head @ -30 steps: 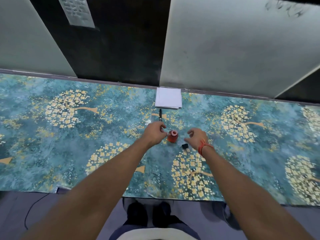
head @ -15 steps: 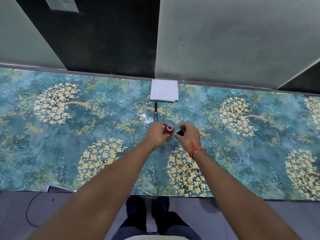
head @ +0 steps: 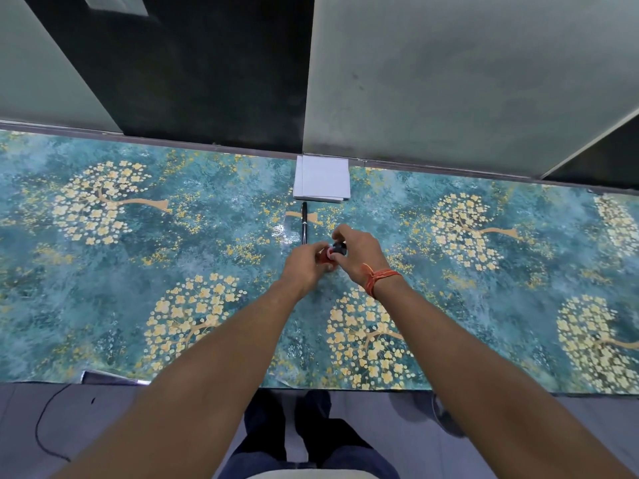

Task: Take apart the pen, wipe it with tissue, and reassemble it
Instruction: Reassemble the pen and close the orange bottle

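Two hands meet just nearer than the pen (head: 304, 223), hiding most of a small red bottle (head: 325, 256). Left hand (head: 306, 262) grips it; right hand (head: 359, 250) pinches its black cap (head: 339, 249) (details blurred). Tissue (head: 322, 181) lies beyond the pen.

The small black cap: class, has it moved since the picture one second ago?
Yes. The small black cap was lying on the cloth right of the red bottle; the right hand now holds it up over the bottle's mouth.

Perhaps an office: patterned tablecloth (head: 103, 257) against grey partition panels (head: 449, 70).
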